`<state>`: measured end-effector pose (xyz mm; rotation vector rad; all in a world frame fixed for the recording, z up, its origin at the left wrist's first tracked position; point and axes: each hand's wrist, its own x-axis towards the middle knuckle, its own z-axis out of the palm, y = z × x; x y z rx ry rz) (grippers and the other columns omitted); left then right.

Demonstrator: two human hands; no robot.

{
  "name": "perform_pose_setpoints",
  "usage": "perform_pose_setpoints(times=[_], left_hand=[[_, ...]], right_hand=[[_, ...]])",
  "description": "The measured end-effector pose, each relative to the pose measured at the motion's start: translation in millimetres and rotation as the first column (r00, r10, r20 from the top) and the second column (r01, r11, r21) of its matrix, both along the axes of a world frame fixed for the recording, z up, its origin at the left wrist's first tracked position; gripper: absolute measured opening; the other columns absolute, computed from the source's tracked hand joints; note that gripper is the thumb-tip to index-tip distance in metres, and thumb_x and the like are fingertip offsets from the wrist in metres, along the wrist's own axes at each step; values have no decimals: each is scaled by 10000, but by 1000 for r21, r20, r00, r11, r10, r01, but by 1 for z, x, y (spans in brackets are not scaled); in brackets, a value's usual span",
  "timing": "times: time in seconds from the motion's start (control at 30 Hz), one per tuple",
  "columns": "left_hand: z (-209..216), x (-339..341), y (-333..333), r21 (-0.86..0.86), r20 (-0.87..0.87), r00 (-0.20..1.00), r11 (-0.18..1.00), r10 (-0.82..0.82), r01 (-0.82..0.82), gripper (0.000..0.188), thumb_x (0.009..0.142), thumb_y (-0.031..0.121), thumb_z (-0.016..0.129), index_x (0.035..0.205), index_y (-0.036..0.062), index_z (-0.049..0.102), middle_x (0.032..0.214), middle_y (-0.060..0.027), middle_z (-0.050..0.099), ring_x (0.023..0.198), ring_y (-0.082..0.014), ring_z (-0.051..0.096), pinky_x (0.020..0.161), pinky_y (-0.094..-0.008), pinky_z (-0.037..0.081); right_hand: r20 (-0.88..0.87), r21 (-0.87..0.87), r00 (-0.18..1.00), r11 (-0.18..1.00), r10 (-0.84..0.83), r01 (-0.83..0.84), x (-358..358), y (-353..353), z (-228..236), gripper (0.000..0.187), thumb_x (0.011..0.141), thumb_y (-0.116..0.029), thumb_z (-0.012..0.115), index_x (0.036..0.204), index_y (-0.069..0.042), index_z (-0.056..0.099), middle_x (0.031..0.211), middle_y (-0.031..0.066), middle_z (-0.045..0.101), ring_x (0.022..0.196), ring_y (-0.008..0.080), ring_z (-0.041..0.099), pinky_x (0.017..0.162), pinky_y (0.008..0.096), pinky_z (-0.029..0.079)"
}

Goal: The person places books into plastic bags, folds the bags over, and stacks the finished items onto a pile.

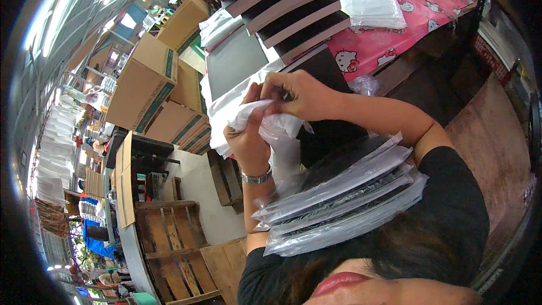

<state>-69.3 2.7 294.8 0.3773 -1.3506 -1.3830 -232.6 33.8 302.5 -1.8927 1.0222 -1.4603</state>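
My left hand (248, 141), with a metal watch at the wrist, is closed with its fingers pinching crumpled, thin whitish plastic (248, 114). Close beside it, my right hand (296, 95) has its fingers bent together on the same plastic. The plastic looks like a bag, but its opening is hidden in the folds. Just beyond the hands, a flat black panel (237, 59) lies on white plastic sheeting. Between my arms, against my body, is a stack of flat dark pieces in clear plastic bags (341, 197).
Dark boards with pinkish edges (299, 14) are stacked in steps at the far side. A pack of clear plastic bags (372, 4) lies on a pink patterned cover (361, 51). Cardboard boxes (144, 82) stand to the left, above a wooden pallet (172, 237) on the floor.
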Motion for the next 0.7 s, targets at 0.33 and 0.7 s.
perform_pose_setpoints(times=[0.33, 0.7], left_hand=[[-7, 3, 4, 229, -27, 995, 969, 100, -92, 115, 757, 4, 680, 838, 22, 600, 764, -32, 620, 687, -114, 582, 633, -244, 466], [9, -4, 10, 86, -33, 999, 996, 18, -15, 118, 757, -46, 600, 839, 25, 553, 791, -13, 574, 722, -86, 514, 645, -214, 407]], right_hand=[[163, 27, 983, 996, 83, -88, -22, -4, 5, 70, 788, -26, 664, 786, -23, 594, 755, 21, 601, 734, 70, 552, 694, 233, 444], [147, -3, 970, 981, 192, -194, -24, 4, 22, 170, 727, 15, 678, 883, -17, 616, 819, 38, 603, 811, 133, 566, 784, 293, 441]])
